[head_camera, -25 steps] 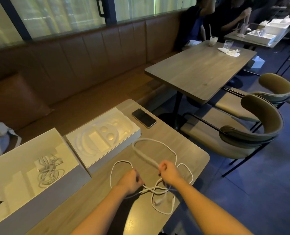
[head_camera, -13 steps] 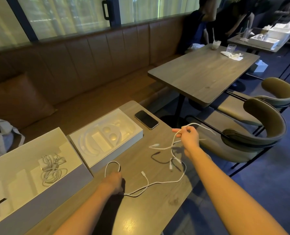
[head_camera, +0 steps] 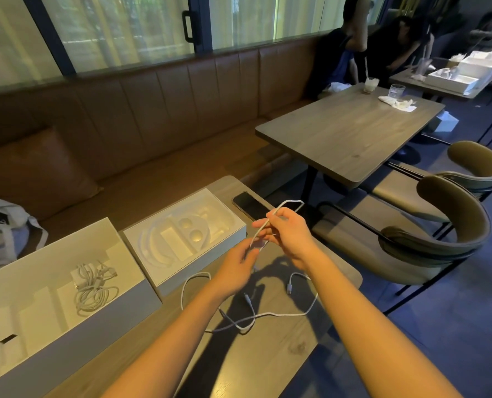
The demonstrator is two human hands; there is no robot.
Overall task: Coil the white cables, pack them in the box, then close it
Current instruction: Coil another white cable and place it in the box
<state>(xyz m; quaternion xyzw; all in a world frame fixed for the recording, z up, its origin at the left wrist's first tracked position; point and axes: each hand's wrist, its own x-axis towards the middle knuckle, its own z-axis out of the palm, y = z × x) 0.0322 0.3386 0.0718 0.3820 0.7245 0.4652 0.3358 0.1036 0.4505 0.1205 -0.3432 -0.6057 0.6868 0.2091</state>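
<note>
My right hand (head_camera: 289, 235) holds a folded loop of white cable (head_camera: 286, 203) above the wooden table (head_camera: 282, 354). My left hand (head_camera: 237, 268) sits just below it, blurred, its fingers touching the strand that hangs down. More white cable (head_camera: 276, 313) trails loose across the table under both arms. The open white box (head_camera: 37, 300) at the left holds a bundle of coiled cables (head_camera: 94, 288). A second white piece with a moulded insert (head_camera: 181, 237) lies next to it.
A dark phone (head_camera: 249, 206) lies on the table behind my hands. Olive chairs (head_camera: 445, 225) stand to the right, a second table (head_camera: 351, 133) beyond. A brown bench (head_camera: 124, 116) runs along the window. People sit at the far right.
My right hand came back in from the right with the cable. My left hand rose off the table to meet it. The loose cable shifted on the table.
</note>
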